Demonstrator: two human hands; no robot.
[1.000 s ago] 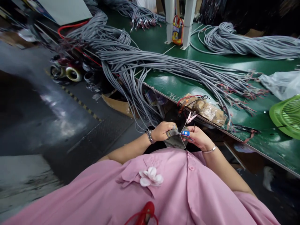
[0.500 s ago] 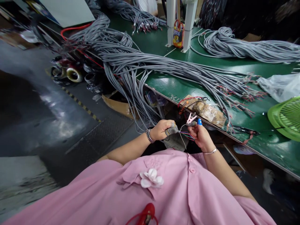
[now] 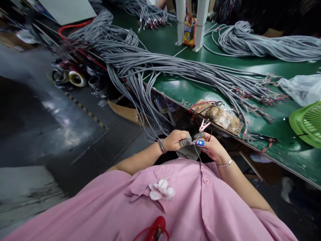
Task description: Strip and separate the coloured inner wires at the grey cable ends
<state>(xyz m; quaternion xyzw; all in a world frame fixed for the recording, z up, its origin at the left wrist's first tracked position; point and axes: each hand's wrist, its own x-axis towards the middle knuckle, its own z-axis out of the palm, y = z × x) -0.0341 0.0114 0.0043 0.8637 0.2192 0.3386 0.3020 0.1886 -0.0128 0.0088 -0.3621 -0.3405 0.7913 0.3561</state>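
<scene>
My left hand [image 3: 177,140], with grey finger covers on its thumb and forefinger, is closed around the end of a grey cable, mostly hidden in the grip. My right hand [image 3: 212,147] pinches the thin coloured wires [image 3: 206,150] coming out of that end, its thumb in a blue cover laid over them. A loose pale strand [image 3: 198,153] hangs below the fingers. Both hands nearly touch, low in front of the bench edge. Just beyond the right fingers stands a pink clothespin-like clip [image 3: 204,125] by a taped wooden block [image 3: 220,117].
Long bundles of grey cable [image 3: 175,63] lie across the green bench [image 3: 173,88] and hang over its edge. Pliers-like black tools [image 3: 263,138], a green fan [image 3: 308,124] and a plastic bag [image 3: 301,88] are to the right. Wire spools [image 3: 77,78] stand on the floor at left.
My right thumb has come down from upright onto the wires, and the right hand has moved closer to the left. The left hand keeps its grip; the view has shifted slightly.
</scene>
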